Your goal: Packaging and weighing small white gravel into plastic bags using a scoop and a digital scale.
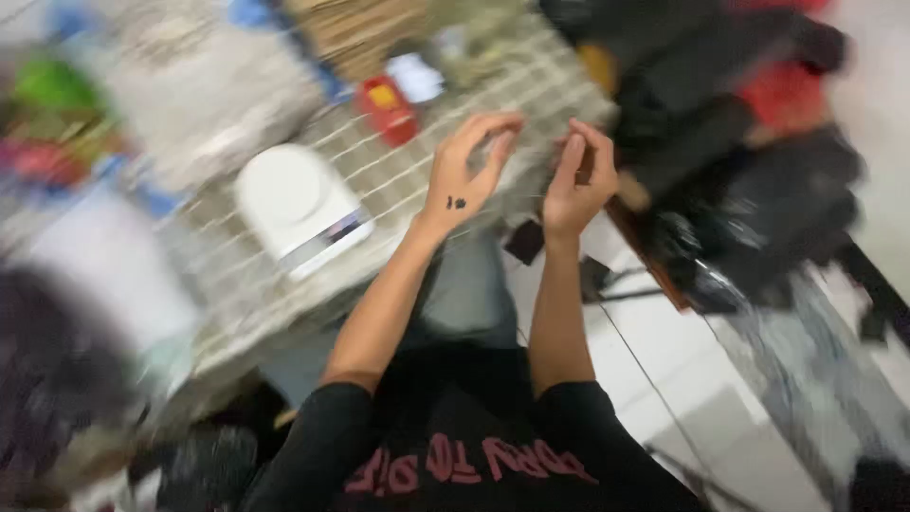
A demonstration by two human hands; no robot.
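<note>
white tiled floor [654, 351], checked tablecloth on table [417, 180], blurred clutter

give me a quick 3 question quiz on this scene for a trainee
1. True or false: the left hand rests flat on the white scale.
2. Which lies nearer the hands: a) the red box b) the green thing?
3. What covers the table?

Key: 1 false, both it and the right hand are raised with fingers curled. 2 a. 3 a pale checked cloth.
</note>
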